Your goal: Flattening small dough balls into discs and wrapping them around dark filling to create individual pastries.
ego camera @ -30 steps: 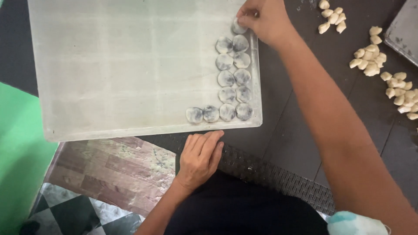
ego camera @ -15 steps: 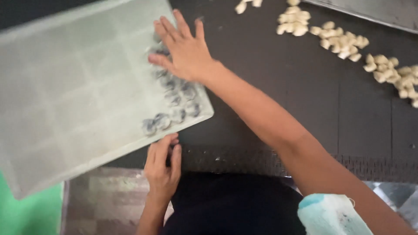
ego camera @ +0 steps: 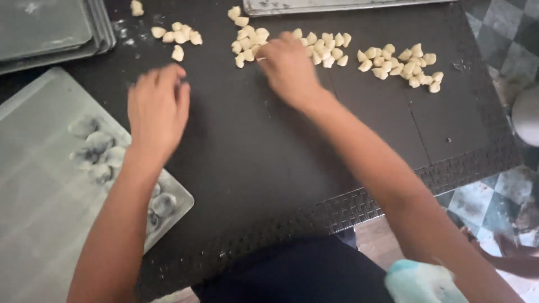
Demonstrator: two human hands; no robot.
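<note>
My right hand (ego camera: pixel 289 67) reaches across the black mat (ego camera: pixel 269 146) to a cluster of small pale dough pieces (ego camera: pixel 250 42), fingers curled among them; whether it grips one is blurred. My left hand (ego camera: pixel 158 106) hovers over the mat with fingers spread, holding nothing, just below another small group of dough pieces (ego camera: pixel 177 36). A pale floured tray (ego camera: pixel 33 224) lies at the left, with several flattened round dough pieces (ego camera: pixel 98 148) on it, partly hidden by my left forearm.
More dough pieces (ego camera: pixel 401 62) lie at the mat's far right. Stacked grey trays (ego camera: pixel 50 28) sit at the top left, another tray's edge (ego camera: pixel 337 5) along the top. Tiled floor (ego camera: pixel 494 202) shows at the right, with a round pale object (ego camera: pixel 528 115) at the edge.
The view swung right. My right hand left the tray's dough rounds and reached the loose pieces. My left hand lifted from the mat's near edge and moved forward onto the mat.
</note>
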